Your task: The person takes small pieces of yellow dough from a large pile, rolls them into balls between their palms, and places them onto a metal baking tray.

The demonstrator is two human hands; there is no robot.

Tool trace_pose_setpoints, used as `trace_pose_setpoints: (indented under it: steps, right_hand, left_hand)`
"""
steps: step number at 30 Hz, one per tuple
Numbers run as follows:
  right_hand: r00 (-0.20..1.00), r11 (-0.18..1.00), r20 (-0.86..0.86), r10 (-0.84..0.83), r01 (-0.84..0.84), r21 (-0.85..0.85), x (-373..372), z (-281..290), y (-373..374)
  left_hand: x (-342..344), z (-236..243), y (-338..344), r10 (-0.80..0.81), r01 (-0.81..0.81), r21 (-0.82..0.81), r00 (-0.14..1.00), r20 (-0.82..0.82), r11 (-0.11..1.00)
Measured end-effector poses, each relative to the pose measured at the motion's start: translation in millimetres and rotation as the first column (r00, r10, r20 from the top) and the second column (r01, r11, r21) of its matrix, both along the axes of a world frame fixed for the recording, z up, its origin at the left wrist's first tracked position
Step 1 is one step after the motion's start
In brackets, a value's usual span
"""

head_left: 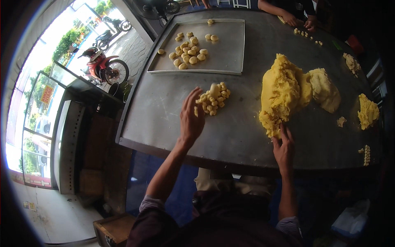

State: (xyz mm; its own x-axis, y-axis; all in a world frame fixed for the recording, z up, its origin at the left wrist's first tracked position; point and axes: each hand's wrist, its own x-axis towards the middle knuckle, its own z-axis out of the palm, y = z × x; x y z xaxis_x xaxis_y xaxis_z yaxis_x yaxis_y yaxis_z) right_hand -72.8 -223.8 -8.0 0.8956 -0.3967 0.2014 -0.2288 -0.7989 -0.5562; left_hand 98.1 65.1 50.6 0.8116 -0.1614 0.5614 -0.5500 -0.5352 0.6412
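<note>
My left hand (192, 118) is beside a heap of small, pale yellow dough pieces (214, 101), its fingers stretched out along the heap's left side. One larger smooth dough ball (214, 89) rests on top of that heap. To the right, a big rough mound of yellow dough (282, 88) stands on the metal table (164, 119). My right hand (284, 149) touches the crumbly near end of this mound with its fingertips, thumb and fingers apart. A paler dough lump (324, 90) leans against the mound's right side.
A shallow metal tray (236, 49) with several round dough balls (191, 51) lies at the far left. Dough scraps (367, 112) sit along the right. Across the table another person's hands (298, 21) work near small dough pieces (302, 33). Motorcycles (105, 68) stand outside at left.
</note>
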Motion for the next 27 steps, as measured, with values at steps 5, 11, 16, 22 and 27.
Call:
trace_pose_setpoints:
  steps: [5,11,16,22,27]
  right_hand:
    - [0.992,0.996,0.105,0.066,-0.060,-0.059,1,-13,-6]
    - [0.983,0.961,-0.094,0.160,-0.176,-0.213,3,24,-11]
    - [1.000,0.998,-0.009,-0.004,0.003,-0.070,-1,18,-37]
    - [0.968,0.958,0.225,-0.110,0.164,-0.235,-23,-2,12]
    - [0.995,0.995,0.036,-0.097,0.096,0.030,-22,-6,3]
  left_hand:
    - [104,-56,14,0.261,-0.202,0.441,0.962,-0.077,0.874]
    - [109,-53,16,0.274,-0.245,0.232,0.957,-0.100,0.941]
    - [-11,-18,-12,-0.140,0.189,0.253,0.970,-0.199,0.949]
    - [-91,-45,-33,-0.285,0.129,0.614,0.945,0.163,0.779]
    - [-14,-68,-67,-0.248,0.142,0.530,0.960,0.134,0.836]
